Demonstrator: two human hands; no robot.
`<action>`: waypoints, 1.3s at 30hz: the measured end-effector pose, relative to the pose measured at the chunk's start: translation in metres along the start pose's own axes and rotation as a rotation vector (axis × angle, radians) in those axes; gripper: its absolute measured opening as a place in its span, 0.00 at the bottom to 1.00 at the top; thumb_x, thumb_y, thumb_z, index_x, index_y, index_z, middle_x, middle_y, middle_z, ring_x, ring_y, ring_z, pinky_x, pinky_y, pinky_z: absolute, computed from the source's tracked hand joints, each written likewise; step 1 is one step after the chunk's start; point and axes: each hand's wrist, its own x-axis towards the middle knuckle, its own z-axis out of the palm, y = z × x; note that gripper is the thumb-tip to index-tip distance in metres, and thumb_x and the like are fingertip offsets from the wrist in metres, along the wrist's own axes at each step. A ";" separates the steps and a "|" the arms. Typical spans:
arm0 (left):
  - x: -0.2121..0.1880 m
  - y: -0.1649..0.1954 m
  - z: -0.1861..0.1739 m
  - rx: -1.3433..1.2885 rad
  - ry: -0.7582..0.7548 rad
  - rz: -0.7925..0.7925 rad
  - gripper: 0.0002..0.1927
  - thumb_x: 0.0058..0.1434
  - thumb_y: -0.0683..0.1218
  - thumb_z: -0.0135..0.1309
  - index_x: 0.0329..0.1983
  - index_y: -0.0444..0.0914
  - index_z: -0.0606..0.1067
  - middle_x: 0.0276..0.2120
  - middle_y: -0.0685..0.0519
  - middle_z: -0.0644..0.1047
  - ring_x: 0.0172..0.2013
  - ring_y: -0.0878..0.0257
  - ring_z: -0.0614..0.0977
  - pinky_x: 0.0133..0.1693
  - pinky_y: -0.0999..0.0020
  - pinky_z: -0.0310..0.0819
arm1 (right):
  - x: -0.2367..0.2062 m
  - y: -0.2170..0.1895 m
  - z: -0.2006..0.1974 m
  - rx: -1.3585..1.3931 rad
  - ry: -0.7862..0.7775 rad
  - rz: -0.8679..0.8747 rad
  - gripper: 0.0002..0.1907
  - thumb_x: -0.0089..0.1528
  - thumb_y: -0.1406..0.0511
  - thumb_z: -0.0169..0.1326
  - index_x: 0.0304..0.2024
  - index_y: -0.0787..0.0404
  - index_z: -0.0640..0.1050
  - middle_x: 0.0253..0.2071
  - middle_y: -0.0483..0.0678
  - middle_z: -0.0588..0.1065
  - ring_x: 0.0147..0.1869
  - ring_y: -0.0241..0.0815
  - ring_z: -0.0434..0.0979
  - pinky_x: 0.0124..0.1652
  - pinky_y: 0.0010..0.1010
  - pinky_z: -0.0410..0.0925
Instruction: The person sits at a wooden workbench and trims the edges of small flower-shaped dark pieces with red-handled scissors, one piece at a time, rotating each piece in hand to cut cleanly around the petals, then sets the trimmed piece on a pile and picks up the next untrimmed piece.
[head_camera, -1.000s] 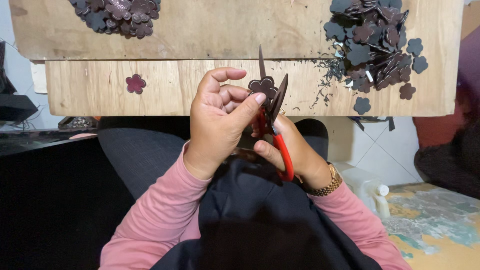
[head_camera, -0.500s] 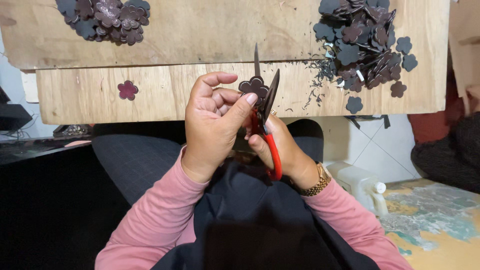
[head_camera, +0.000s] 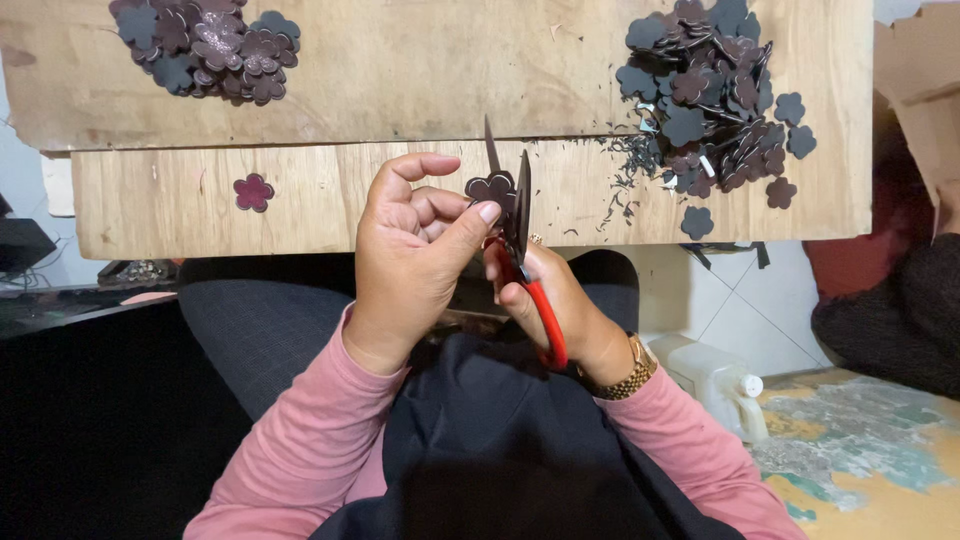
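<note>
The left hand (head_camera: 415, 255) pinches a small dark flower cutout (head_camera: 492, 187) between thumb and fingertips, holding it up just above the near edge of the wooden worktop (head_camera: 420, 70). The right hand (head_camera: 560, 305) grips red-handled scissors (head_camera: 520, 240), whose open blades point upward on either side of the cutout. One maroon flower (head_camera: 254, 191) lies alone on the lower board; piles of cutouts sit at the far left (head_camera: 205, 45) and right (head_camera: 710, 95).
</note>
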 end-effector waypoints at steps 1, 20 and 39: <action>0.000 0.001 -0.001 0.010 -0.002 -0.002 0.24 0.65 0.33 0.58 0.60 0.33 0.63 0.37 0.46 0.80 0.37 0.67 0.83 0.41 0.75 0.79 | 0.001 -0.001 0.000 0.011 -0.011 0.006 0.42 0.62 0.31 0.45 0.48 0.62 0.71 0.37 0.42 0.69 0.38 0.31 0.70 0.38 0.23 0.68; 0.008 -0.001 -0.017 -0.037 -0.064 -0.098 0.11 0.68 0.39 0.55 0.52 0.34 0.70 0.40 0.51 0.80 0.41 0.68 0.82 0.42 0.74 0.78 | -0.003 0.000 0.004 0.466 -0.067 0.108 0.36 0.63 0.36 0.54 0.46 0.62 0.70 0.37 0.41 0.66 0.39 0.32 0.65 0.40 0.24 0.65; -0.004 0.004 0.001 0.085 -0.130 -0.042 0.04 0.72 0.37 0.53 0.42 0.28 0.74 0.31 0.50 0.79 0.29 0.68 0.80 0.32 0.73 0.77 | -0.003 -0.004 -0.006 0.187 -0.090 0.009 0.42 0.62 0.32 0.51 0.50 0.63 0.70 0.40 0.42 0.68 0.41 0.31 0.67 0.41 0.22 0.66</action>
